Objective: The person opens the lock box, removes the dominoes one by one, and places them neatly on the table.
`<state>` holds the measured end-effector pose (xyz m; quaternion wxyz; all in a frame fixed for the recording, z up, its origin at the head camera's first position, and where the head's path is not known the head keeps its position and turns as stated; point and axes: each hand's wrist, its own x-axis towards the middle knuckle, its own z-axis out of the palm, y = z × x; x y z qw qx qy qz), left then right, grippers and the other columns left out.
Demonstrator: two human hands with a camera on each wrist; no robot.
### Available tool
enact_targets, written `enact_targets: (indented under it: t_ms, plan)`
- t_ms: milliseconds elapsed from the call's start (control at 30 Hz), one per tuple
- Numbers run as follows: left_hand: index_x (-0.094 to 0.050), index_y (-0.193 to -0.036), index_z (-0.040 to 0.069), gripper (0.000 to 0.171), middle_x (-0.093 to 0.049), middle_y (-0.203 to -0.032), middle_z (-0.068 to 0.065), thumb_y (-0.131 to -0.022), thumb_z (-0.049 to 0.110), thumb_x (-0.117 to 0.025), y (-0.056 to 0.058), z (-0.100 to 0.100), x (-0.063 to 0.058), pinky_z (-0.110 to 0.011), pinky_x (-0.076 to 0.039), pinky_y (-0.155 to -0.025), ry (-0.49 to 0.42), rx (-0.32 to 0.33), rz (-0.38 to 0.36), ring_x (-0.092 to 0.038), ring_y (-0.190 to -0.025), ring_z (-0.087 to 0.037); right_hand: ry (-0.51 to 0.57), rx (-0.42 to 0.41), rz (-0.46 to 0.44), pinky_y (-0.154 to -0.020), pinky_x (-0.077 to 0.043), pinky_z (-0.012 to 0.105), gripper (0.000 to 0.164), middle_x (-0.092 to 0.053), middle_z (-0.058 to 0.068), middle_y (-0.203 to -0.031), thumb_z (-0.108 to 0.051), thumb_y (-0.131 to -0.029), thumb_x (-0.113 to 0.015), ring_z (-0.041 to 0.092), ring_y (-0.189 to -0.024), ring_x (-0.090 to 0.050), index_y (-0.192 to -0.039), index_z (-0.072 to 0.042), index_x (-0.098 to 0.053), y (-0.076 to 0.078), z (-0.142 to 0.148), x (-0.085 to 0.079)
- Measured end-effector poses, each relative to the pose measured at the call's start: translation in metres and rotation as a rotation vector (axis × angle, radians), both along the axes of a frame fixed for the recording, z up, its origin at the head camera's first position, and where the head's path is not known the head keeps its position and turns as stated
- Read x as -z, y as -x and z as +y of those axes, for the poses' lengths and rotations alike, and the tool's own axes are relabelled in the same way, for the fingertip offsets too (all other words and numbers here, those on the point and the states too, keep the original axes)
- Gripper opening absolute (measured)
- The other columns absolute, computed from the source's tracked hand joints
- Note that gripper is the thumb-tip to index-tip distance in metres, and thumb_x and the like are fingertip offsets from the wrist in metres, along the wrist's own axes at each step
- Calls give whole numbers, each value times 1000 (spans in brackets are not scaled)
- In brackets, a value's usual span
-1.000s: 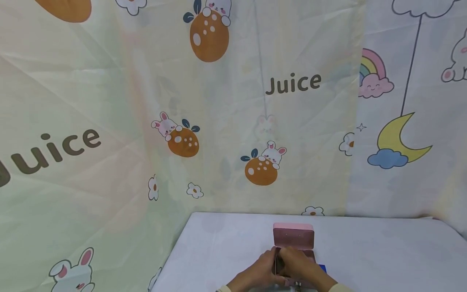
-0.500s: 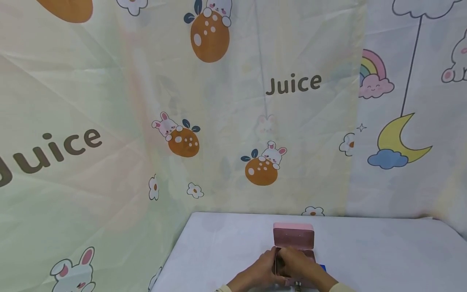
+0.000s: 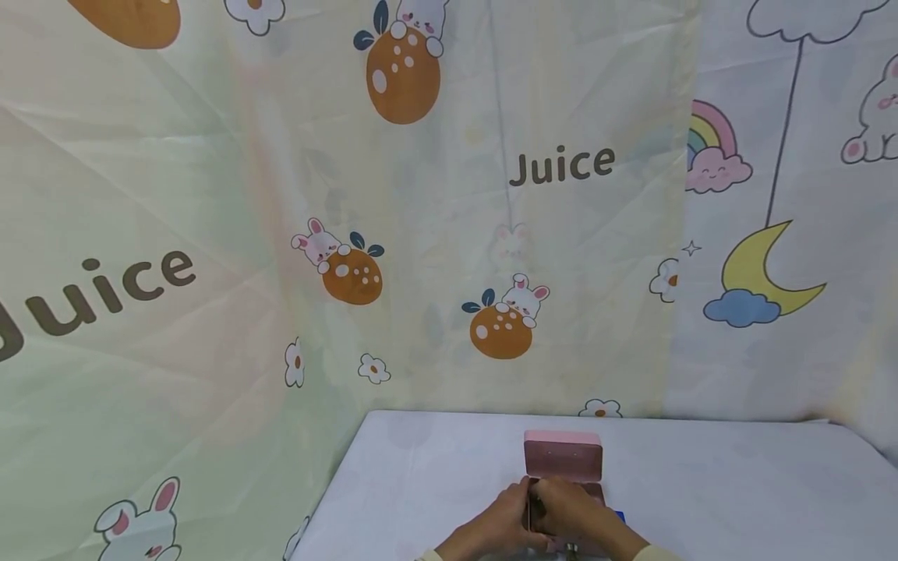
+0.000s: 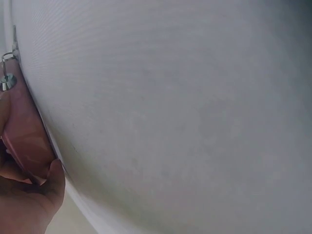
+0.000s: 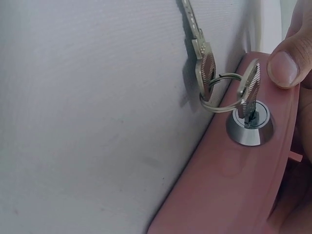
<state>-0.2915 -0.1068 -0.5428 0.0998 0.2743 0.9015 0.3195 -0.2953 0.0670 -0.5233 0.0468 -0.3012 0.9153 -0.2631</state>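
A pink lockbox (image 3: 563,461) stands on the table with its lid raised. My left hand (image 3: 500,520) grips its left side, fingers near the back corner and thumb at the front. My right hand (image 3: 571,510) reaches down into the box; its fingertips, and anything they may hold, are hidden. In the right wrist view, a key (image 5: 249,87) sits in the round lock (image 5: 251,130) on the box's front. A second key (image 5: 205,68) hangs from the same ring (image 5: 219,108). A thumb (image 5: 282,68) touches the box close to the lock.
Partly behind my right forearm, a small blue thing (image 3: 620,516) lies at the right of the box. The white-covered table (image 3: 435,460) reaches back to printed cloth hangings (image 3: 421,312) at the rear and sides.
Both hands keep nearly the same place at the box. Only the head view has shifted very slightly.
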Motion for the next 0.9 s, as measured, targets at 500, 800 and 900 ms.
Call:
enact_targets:
  t_ms: [500, 800, 900]
  plan:
    - [-40, -142, 15, 81, -56, -130, 2, -78, 38, -86, -1, -3, 2, -23, -47, -93, -21, 26, 1, -51, -116, -2, -38, 16, -7, -65, -44, 27, 29, -66, -11, -86, -19, -76, -84, 5, -71, -50, -102, -13, -73, -2, -1, -2]
    - [-40, -142, 14, 82, -56, -129, 3, -78, 37, -86, -2, -3, 0, -22, -47, -93, -31, 28, -7, -51, -115, -1, -58, 29, -5, -68, -47, 30, 32, -67, -11, -89, -20, -75, -84, 5, -73, -50, -104, -13, -73, -3, -2, -5]
    - [-41, -141, 14, 81, -56, -128, 3, -78, 37, -86, 0, -2, -1, -22, -47, -92, -21, 36, 10, -51, -114, -1, -63, 54, -29, -72, -49, 33, 34, -69, -10, -91, -21, -76, -84, 7, -74, -51, -106, -13, -73, -3, -3, -7]
